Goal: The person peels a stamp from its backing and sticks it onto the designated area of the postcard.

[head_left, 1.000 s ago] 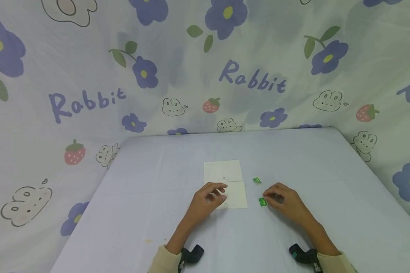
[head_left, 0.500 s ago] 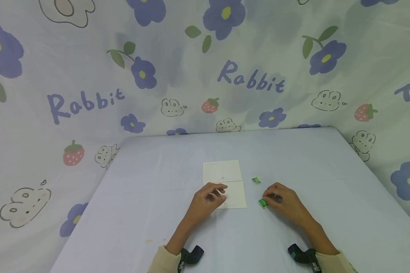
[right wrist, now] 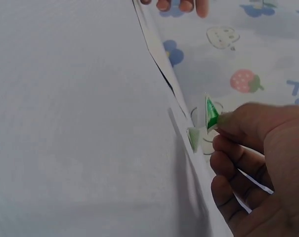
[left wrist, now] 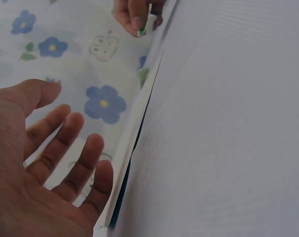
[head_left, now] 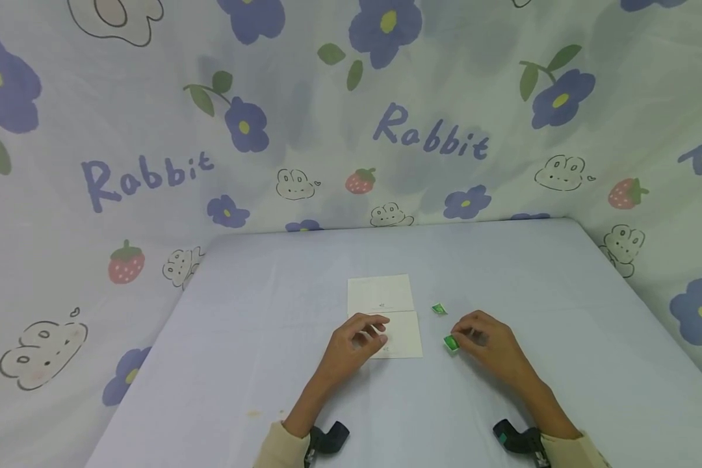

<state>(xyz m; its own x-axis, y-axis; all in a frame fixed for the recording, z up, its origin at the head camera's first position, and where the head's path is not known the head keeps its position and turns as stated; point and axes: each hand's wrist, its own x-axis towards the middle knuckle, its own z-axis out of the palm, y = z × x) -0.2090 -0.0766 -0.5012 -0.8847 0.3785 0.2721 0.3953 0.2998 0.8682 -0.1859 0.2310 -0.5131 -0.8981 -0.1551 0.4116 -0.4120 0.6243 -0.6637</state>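
Observation:
My right hand (head_left: 491,344) pinches a small green stamp (head_left: 451,344) with a white border by its edge, between thumb and forefinger. In the right wrist view the stamp (right wrist: 211,114) stands tilted above the table, its other fingers curled below. A second green stamp (head_left: 439,309) lies a little farther back on the table. My left hand (head_left: 353,341) holds nothing; its fingers are loosely bent over the left side of a cream card (head_left: 406,335), which they partly cover. In the left wrist view this hand (left wrist: 55,168) shows its fingers spread apart.
Directly behind the near card another cream panel (head_left: 380,292) adjoins it along a line. A white cloth covers the table (head_left: 257,312), and a curtain (head_left: 304,117) printed with flowers and rabbits hangs behind its far edge. Each wrist carries a black camera mount (head_left: 331,437).
The stamp in my right hand has tilted and shifted slightly away from me, as the hand moved a little. My left hand stays in place over the card.

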